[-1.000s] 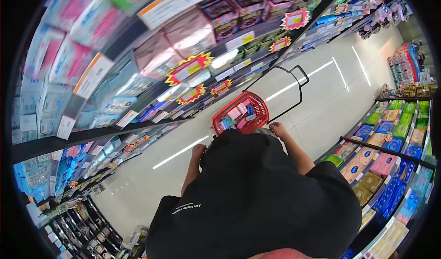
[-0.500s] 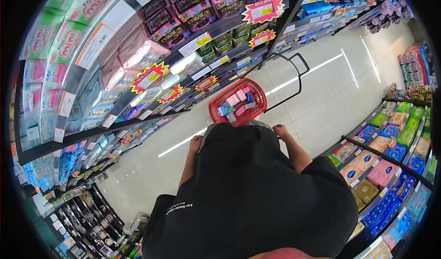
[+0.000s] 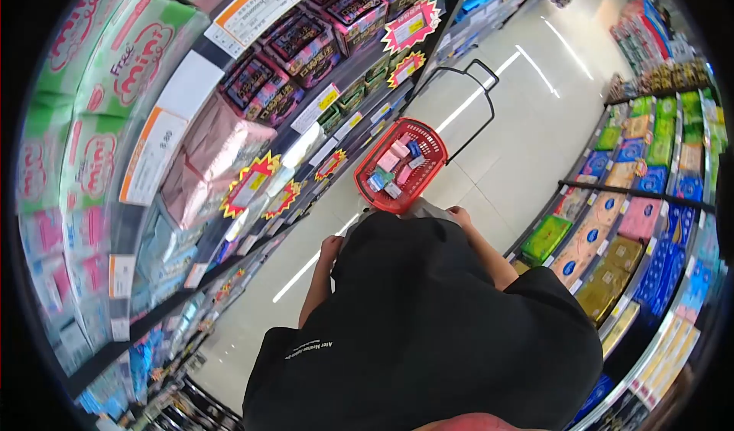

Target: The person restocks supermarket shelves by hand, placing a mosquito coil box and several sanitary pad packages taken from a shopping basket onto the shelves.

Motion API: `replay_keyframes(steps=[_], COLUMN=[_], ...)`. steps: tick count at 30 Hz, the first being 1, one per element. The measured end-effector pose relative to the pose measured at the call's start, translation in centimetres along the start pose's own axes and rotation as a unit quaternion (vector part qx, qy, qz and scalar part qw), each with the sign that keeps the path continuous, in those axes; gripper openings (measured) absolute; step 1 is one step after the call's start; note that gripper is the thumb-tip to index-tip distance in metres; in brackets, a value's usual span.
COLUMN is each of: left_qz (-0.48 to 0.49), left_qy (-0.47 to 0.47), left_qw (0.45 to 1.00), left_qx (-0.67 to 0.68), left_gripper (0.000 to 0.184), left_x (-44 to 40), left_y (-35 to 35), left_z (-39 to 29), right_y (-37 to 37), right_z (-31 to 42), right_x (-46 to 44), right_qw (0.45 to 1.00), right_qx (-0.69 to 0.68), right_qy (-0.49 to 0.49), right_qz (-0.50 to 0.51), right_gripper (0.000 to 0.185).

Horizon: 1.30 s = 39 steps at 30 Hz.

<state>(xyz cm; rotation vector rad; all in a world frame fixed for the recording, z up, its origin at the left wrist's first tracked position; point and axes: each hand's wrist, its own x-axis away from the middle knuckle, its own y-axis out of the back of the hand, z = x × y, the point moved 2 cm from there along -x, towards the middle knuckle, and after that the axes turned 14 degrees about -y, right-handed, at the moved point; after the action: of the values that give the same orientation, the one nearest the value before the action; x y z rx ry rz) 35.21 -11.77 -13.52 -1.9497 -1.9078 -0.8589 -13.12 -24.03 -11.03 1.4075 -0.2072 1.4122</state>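
My left hand (image 3: 331,247) hangs at my side by the grey garment below my black shirt (image 3: 428,316), its fingers curled with nothing visible in them. On the other side, my right hand (image 3: 460,217) is beside the edge of the grey garment (image 3: 430,211); its fingers are too small to make out clearly. In front of my body, on the floor, stands a red shopping basket (image 3: 430,179) with a long black pull handle (image 3: 489,87) leaning away. Inside lie several small packs, among them a pink pack (image 3: 390,160) and a light blue pack (image 3: 377,180). Neither hand touches the basket.
Close on the left, a tall shelf holds green-and-white packs (image 3: 141,56), pink packs (image 3: 218,156) and dark boxes (image 3: 336,11), with starburst price signs (image 3: 413,26). To the right, low shelves carry tissue packs (image 3: 589,236). Pale floor tiles (image 3: 489,163) run between.
My view has turned, and the left shelf looks larger and closer. The basket sits slightly further right in view. Both hands stay low at my sides.
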Motion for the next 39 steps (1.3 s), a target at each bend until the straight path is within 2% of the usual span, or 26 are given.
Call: replay_keyframes(steps=[1, 4, 6, 9, 12, 16, 17, 20, 22, 25, 27, 30, 33, 34, 35, 39], left_qz=[0.016, 0.039, 0.024, 0.027, -0.010, -0.044, -0.047, -0.062, -0.068, -0.116, -0.118, -0.114, -0.105, -0.100, -0.098, -0.041], left_qy=[0.035, 0.063, 0.102, 0.120, 0.108, 0.056, 0.017, 0.068, -0.079, -0.047, -0.027, -0.003, 0.010, 0.008, 0.044, 0.050], left_qw=[0.999, 0.997, 0.994, 0.992, 0.992, 0.993, 0.995, 0.990, 0.991, 0.985, 0.984, 0.991, 0.990, 0.989, 0.982, 0.986], left_qx=[0.033, 0.036, 0.033, 0.018, 0.072, 0.094, 0.087, 0.106, -0.086, -0.118, -0.127, -0.070, -0.095, -0.110, -0.156, -0.151], left_gripper=[0.020, 0.018, 0.020, 0.020, 0.020, 0.018, 0.016, 0.018, 0.020, 0.022, 0.022, 0.023, 0.025, 0.026, 0.028, 0.030], left_x=[-0.7, -1.1, -1.5, -2.8, -4.2, -5.4, -5.5, -7.2, -6.4, -6.8, -6.2, -5.1, -4.4, -4.1, -3.8, -3.6], left_y=[0.5, 1.8, 2.2, 2.8, 2.0, -1.2, -2.4, -6.9, -9.1, -12.0, -13.6, -15.6, -16.9, -17.3, -17.4, -17.5], left_z=[-0.2, -2.8, -3.8, -5.4, -6.0, -6.2, -6.1, -2.7, -6.5, -7.1, -8.8, -8.6, -6.3, -6.3, -6.3, -5.3], right_y=[0.0, 0.8, 2.0, 2.2, 2.1, 4.3, 5.4, 9.5, 11.5, 12.1, 12.3, 12.7, 13.0, 13.4, 13.8, 14.9], right_z=[0.2, -0.1, 0.3, -0.8, -0.8, -1.1, -0.7, 0.5, 0.5, -2.7, -5.6, -8.4, -10.6, -10.4, -10.1, -7.3], right_x=[0.3, 1.5, 2.5, 1.2, -0.6, -6.8, -7.6, -9.2, -10.1, -14.0, -16.3, -17.4, -18.4, -18.1, -17.3, -13.8], right_qw=[1.000, 0.998, 0.993, 0.994, 0.996, 0.997, 0.998, 0.999, 0.996, 0.985, 0.989, 0.992, 0.993, 0.993, 0.993, 0.995], right_qx=[-0.003, -0.016, -0.034, -0.035, -0.001, 0.046, 0.036, -0.009, -0.078, -0.131, -0.112, -0.068, -0.020, -0.026, -0.032, -0.027], right_qy=[0.000, -0.010, -0.017, -0.035, -0.054, -0.012, -0.001, 0.032, 0.049, 0.088, 0.053, -0.016, -0.050, -0.041, -0.035, -0.009], right_qz=[-0.016, -0.068, -0.109, -0.098, -0.070, -0.059, -0.054, -0.031, 0.017, 0.066, 0.085, 0.109, 0.102, 0.106, 0.109, 0.098], right_gripper=[0.032, 0.032, 0.032, 0.034, 0.036, 0.038, 0.038, 0.036, 0.033, 0.032, 0.033, 0.035, 0.039, 0.039, 0.039, 0.037])
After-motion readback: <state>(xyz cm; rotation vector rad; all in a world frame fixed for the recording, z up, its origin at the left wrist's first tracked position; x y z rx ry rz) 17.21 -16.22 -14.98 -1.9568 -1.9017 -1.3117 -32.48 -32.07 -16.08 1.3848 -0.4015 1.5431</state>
